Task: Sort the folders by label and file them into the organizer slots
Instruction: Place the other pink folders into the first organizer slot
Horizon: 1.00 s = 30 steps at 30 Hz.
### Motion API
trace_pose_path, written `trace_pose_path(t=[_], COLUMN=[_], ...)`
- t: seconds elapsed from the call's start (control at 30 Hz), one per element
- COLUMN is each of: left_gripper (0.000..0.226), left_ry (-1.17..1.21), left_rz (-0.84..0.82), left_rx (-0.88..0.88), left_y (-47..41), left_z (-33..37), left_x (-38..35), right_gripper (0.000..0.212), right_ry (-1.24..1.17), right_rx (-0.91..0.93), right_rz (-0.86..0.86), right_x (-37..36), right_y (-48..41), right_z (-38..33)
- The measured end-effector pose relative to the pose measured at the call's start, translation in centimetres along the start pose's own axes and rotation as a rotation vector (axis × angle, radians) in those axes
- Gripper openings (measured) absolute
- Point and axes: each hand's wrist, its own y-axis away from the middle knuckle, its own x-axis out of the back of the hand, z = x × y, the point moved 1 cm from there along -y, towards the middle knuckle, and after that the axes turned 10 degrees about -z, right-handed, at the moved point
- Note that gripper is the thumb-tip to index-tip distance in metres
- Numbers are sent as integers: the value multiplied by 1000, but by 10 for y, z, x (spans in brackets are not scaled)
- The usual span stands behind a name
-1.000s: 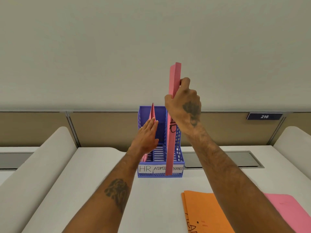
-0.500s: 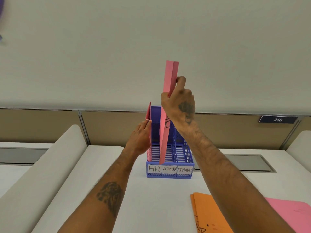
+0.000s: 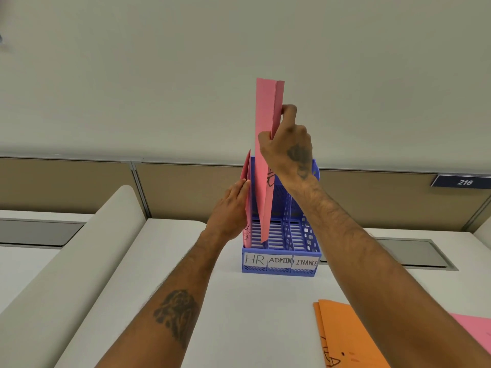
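R. hand point(image 3: 288, 152) holds a tall pink paper folder point(image 3: 265, 155) upright, edge-on to the camera. Thumb and curled fingers point(image 3: 289, 112) pinch its near edge well above the middle, and one finger reaches higher up that edge. The folder's top stands far above the blue plastic three-slot organizer point(image 3: 281, 272), which sits on the white surface point(image 3: 252, 314) w/ front labels HR, ADMIN, FINANCE, left to right. The folder's lower end is down inside the organizer, in the HR slot right by the HR/ADMIN divider; can't tell if it touches the slot floor. Black handwriting shows on its side, partly hidden by the wrist.

L. hand point(image 3: 231, 208) has fingers straight and together, laid flat against a second pink paper folder point(image 3: 247, 187) that stands in the HR slot at the organizer's left wall, leaning slightly left.

Front right on the surface lies an orange paper folder point(image 3: 345, 335) w/ black lettering, and a third pink folder point(image 3: 475, 330) just beside it at the frame edge. A dark wall sign point(image 3: 463, 182) reads 216.
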Motion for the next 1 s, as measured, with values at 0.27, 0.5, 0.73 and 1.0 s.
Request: trace_pose_path(t=[0.27, 0.5, 0.73, 1.0], left_gripper=[83, 79, 71, 73], left_ry=[68, 53, 68, 39], left_rz=[59, 101, 191, 171], left_rx=[17, -70, -50, -68], left_y=[2, -1, 0, -1], left_z=[3, -6, -9, -9], left_x=[-4, -4, -7, -13], right_gripper=[40, 46, 48, 57], right_ry=[4, -33, -92, -12], right_rx=[-104, -108, -82, -130], right_rz=[-80, -103, -61, -181], right_x=[-61, -111, -135, -146], right_y=[11, 38, 61, 101], right_z=[35, 66, 81, 100])
